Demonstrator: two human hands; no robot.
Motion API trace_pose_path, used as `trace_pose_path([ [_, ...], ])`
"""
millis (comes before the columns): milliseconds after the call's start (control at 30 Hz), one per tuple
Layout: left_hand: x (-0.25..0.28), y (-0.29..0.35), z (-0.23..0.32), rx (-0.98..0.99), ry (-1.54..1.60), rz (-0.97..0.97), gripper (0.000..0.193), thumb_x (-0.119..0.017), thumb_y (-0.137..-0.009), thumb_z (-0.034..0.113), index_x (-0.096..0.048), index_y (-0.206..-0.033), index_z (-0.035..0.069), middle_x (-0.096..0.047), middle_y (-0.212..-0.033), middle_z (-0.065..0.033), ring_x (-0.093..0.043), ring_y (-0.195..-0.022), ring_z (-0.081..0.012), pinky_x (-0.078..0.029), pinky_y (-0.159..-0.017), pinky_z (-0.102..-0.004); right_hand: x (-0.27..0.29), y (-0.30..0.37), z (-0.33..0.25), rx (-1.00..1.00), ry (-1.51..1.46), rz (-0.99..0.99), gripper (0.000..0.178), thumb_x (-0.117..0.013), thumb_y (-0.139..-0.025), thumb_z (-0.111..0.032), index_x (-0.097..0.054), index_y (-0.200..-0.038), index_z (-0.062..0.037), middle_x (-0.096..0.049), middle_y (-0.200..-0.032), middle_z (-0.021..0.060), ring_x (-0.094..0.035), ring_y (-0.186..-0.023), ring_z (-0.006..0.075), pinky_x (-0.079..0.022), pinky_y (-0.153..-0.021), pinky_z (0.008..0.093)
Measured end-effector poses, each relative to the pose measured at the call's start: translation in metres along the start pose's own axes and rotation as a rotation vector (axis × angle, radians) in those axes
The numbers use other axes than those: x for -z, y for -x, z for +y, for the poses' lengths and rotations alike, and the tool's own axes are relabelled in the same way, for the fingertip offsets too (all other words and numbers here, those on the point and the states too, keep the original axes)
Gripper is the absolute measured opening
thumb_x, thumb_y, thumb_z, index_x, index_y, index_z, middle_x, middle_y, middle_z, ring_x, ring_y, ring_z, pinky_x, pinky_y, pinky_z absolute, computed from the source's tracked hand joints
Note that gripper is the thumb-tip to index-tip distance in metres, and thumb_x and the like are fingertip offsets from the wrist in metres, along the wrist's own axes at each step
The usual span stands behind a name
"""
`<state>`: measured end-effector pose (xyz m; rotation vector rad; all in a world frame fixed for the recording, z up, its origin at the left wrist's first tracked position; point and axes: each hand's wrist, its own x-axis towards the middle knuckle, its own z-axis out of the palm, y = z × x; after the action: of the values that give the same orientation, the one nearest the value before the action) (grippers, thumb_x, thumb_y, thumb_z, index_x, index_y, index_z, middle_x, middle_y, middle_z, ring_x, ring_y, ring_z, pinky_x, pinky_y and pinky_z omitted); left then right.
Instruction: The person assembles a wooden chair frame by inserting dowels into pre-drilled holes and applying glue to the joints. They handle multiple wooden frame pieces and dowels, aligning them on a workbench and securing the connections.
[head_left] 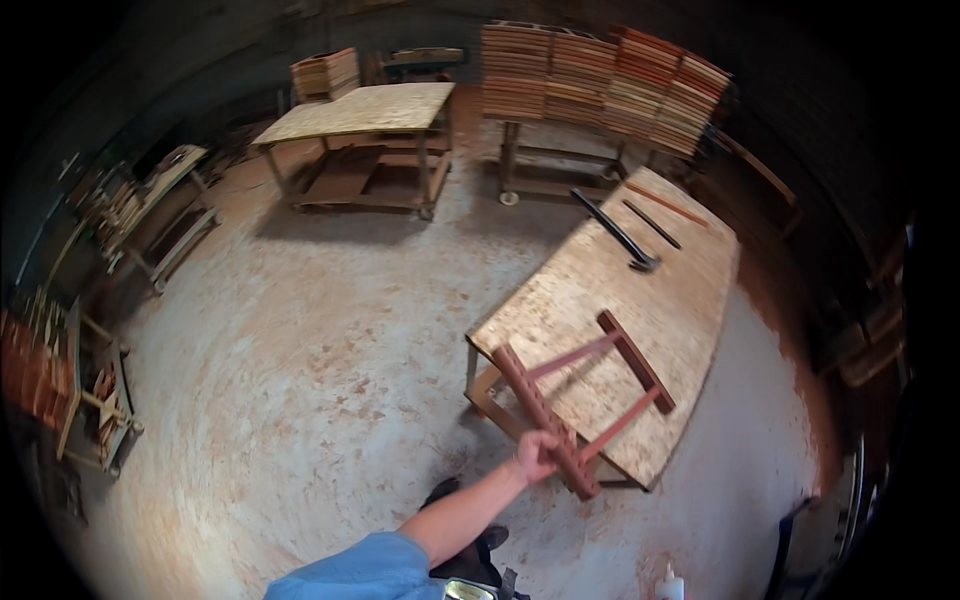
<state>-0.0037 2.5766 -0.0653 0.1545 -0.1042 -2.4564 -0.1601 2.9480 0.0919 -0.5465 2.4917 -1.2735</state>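
My left hand (537,455) is closed around the near rail of a reddish-brown wooden frame (527,384). Two thick rails, the near one with a row of holes, are joined by two thinner crosspieces. The frame's far rail is over the worktable (690,290), while the near rail sticks out past its edge; whether the frame touches the top I cannot tell. Farther up the same table lie a black-handled hammer (620,231) and a slim dark bar (651,223). My right hand is out of view. At the lower edge a white nozzle bottle (670,583) shows in part.
A thin reddish wooden strip (668,203) lies on the worktable's far end. Behind stand a wheeled table (370,110) and stacked wooden frames (590,85) on a cart. Loaded racks (140,220) line the left. A dark blue bar (785,545) rises at lower right.
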Motion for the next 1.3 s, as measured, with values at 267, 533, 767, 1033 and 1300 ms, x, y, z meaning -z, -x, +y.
trace_pose_path([
  [267, 0.086, -0.012, -0.038, -0.047, -0.140, 0.853, 0.050, -0.074, -0.078, 0.053, -0.060, -0.105, 0.013, -0.056, -0.108, -0.0024, -0.050, -0.108, -0.0203, -0.039, -0.095, -0.0389, -0.060, -0.040, -0.062, -0.101, -0.075, -0.106, 0.019, -0.058, -0.091, -0.004, -0.054, -0.108, 0.0034, -0.064, -0.080, 0.0099, -0.061, -0.067, 0.0163, -0.048, -0.057, 0.0291],
  [533, 0.075, -0.071, -0.017, 0.411, -1.060, 0.711, 0.091, -0.038, -0.083, 0.082, -0.063, -0.119, 0.002, -0.064, -0.114, -0.0191, -0.064, -0.096, -0.0291, -0.051, -0.074, -0.0419, -0.095, -0.049, -0.078, -0.061, -0.057, -0.182, 0.022, -0.058, -0.090, -0.003, -0.053, -0.109, 0.0058, -0.064, -0.082, 0.0119, -0.062, -0.066, 0.0179, -0.048, -0.055, 0.0299],
  [767, 0.112, -0.015, 0.003, 0.494, -1.023, 0.631, 0.036, -0.044, -0.095, 0.035, -0.061, -0.093, 0.002, -0.061, -0.083, -0.0107, -0.057, -0.059, -0.0171, -0.041, -0.046, -0.0334, -0.119, -0.044, -0.116, -0.063, -0.014, -0.270, 0.018, -0.057, -0.091, -0.007, -0.056, -0.103, 0.0058, -0.064, -0.077, 0.0101, -0.061, -0.065, 0.0164, -0.048, -0.055, 0.0289],
  [1033, 0.031, 0.098, 0.077, 0.064, -0.277, 0.504, 0.028, -0.046, -0.095, -0.003, -0.047, -0.122, 0.004, -0.063, -0.111, -0.0135, -0.065, -0.105, -0.0249, -0.056, -0.081, -0.0307, -0.148, -0.062, -0.078, 0.028, -0.219, -0.394, 0.031, -0.060, -0.092, -0.014, -0.057, -0.117, 0.0031, -0.064, -0.079, 0.0105, -0.061, -0.066, 0.0157, -0.047, -0.055, 0.0271],
  [1300, -0.061, 0.095, 0.096, -0.041, -0.355, 0.392, 0.027, -0.059, -0.095, 0.010, -0.054, -0.121, 0.005, -0.066, -0.114, -0.0172, -0.070, -0.094, -0.0292, -0.059, -0.070, -0.0297, -0.159, -0.063, -0.135, 0.034, -0.254, -0.427, 0.019, -0.058, -0.085, -0.001, -0.059, -0.104, 0.0001, -0.060, -0.074, 0.0049, -0.057, -0.060, 0.0116, -0.047, -0.054, 0.0254],
])
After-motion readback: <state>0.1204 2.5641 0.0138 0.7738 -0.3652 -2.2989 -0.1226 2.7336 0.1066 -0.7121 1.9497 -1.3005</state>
